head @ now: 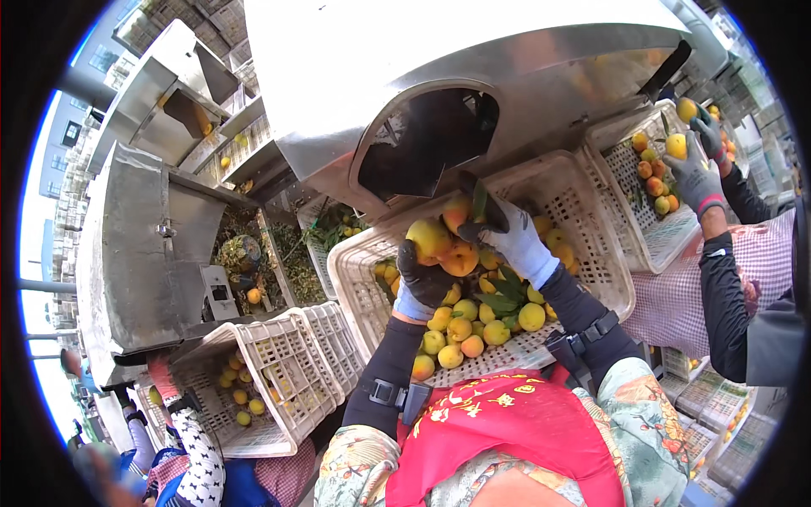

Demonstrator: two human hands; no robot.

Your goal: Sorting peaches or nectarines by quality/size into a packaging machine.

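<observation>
My left hand [423, 279], in a black-palmed glove, is around a large yellow peach [429, 238]. My right hand [504, 231], in a similar glove, grips a red-and-yellow peach [455, 212]; a green leaf [479, 200] stands up beside its fingers. An orange-yellow peach [460, 258] sits between the two hands, and I cannot tell which one supports it. Both hands are over a white perforated plastic crate [595, 253]. Inside lie several yellow-green peaches [496, 332] and a leafy sprig [504, 296].
Beyond the crate stands a metal machine with a dark opening [431, 142]. To the right, a co-worker's gloved hands [694, 163] hold peaches over another crate [659, 241]. At left is a crate with peaches [285, 380], near another worker's patterned sleeve [195, 462].
</observation>
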